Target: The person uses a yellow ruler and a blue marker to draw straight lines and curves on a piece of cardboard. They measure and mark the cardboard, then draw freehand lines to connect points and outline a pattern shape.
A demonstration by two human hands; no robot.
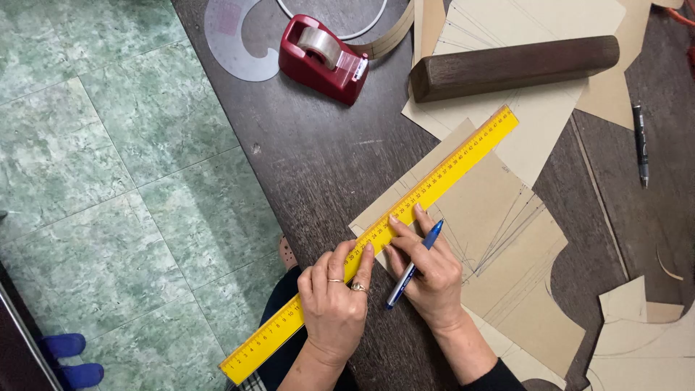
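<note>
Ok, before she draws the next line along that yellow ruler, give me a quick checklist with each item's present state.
1. Left hand presses the yellow ruler flat: ok.
2. Ruler lies across the brown paper pattern: ok.
3. Right hand holds the blue pen: ok.
4. Pen tip on the paper at the ruler's edge: not ok, the pen lies across the hand.
5. Ruler matched to a drawn mark: cannot tell.
6. Wooden block weighs down the upper sheets: ok.

Glossy yellow plastic ruler [369, 242] on matt brown paper pattern [499, 217], dark wood table [326, 159]
</note>
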